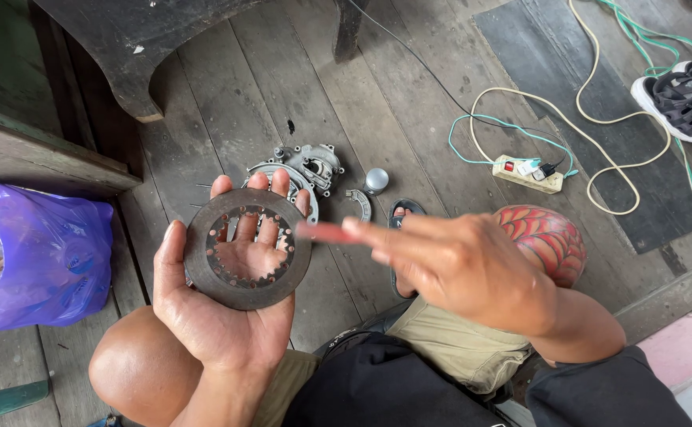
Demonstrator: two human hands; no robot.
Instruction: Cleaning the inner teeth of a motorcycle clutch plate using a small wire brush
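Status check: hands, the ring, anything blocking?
Left hand open, palm up, toothed metal ring lying flat on it. Right hand blurred, pinching a small red tool at the ring's edge. Nothing between them; engine part on floor behind.

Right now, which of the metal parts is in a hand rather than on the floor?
The dark toothed metal ring, flat on the left hand; the grey engine casing lies on the planks.

One clutch plate (248,248), one sandal (686,99).

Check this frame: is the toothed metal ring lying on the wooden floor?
No, the ring rests flat on the open palm of the left hand, held above the floor.
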